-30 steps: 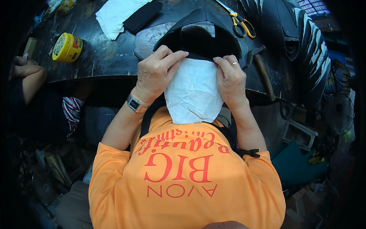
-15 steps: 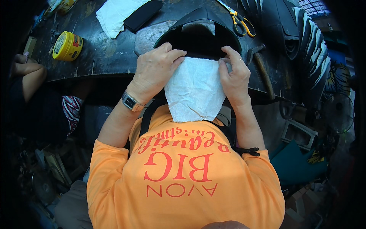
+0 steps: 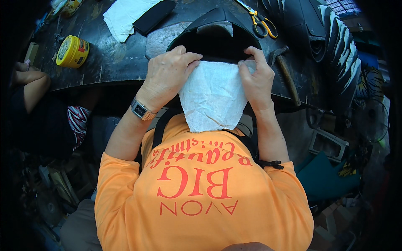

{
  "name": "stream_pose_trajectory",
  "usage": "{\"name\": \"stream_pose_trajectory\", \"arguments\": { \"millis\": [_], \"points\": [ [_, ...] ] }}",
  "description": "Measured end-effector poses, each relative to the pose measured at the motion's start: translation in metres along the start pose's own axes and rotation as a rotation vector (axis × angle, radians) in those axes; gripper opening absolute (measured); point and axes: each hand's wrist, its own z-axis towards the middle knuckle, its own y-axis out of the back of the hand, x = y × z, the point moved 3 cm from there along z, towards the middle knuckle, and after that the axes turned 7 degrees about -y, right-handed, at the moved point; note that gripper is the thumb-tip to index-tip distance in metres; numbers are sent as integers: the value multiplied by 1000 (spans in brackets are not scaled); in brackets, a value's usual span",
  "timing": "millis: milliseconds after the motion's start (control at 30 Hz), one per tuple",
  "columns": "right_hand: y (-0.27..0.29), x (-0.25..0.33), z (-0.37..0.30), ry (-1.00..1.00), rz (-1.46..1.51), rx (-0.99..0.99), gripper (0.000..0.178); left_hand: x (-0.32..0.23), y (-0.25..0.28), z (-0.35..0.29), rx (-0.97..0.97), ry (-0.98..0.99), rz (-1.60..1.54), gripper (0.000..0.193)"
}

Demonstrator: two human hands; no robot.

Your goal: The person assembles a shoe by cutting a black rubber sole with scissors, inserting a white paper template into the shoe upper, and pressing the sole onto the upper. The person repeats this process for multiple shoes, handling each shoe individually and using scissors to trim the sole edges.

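Observation:
A piece of white woven cloth point(image 3: 213, 96) hangs from the near rim of a curved, hollow black piece point(image 3: 224, 19) at the table's front edge. My left hand point(image 3: 169, 71), with a watch on its wrist, pinches the cloth's upper left corner against that rim. At the upper right corner, the thumb and fingers of my right hand point(image 3: 257, 79) close on the cloth by the rim. The cloth's lower end hangs down in front of my orange shirt. Inside the black piece it is too dark to make out detail.
Black-and-yellow scissors point(image 3: 264, 25) and a hammer point(image 3: 289, 79) lie to the right. Beyond them stands a stack of black-and-white pieces point(image 3: 343, 62). A yellow tub point(image 3: 72, 51), folded white cloth point(image 3: 123, 19) and a black folded piece point(image 3: 154, 16) are left. Another person's arm point(image 3: 33, 81) shows far left.
Both hands stay at the two upper corners of the white cloth. My right fingers have shifted slightly at their corner. The whole view has moved a little.

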Motion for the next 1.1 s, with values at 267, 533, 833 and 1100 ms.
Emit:
{"name": "stream_pose_trajectory", "arguments": {
  "millis": [267,533,833,1100],
  "points": [
    [16,-11,-13,-53,90,-122,60,-11,3,-2,-7,-55,85,19],
    [21,-31,-23,-204,393,-80,45,-18,0,3,-88,-149,206,19],
    [20,-19,-28,202,83,-203,18,-17,-3,2,-85,-163,199,19],
    [16,-28,-25,-22,236,-104,42,-8,12,-2,-198,-41,-115,30]
  ]
}}
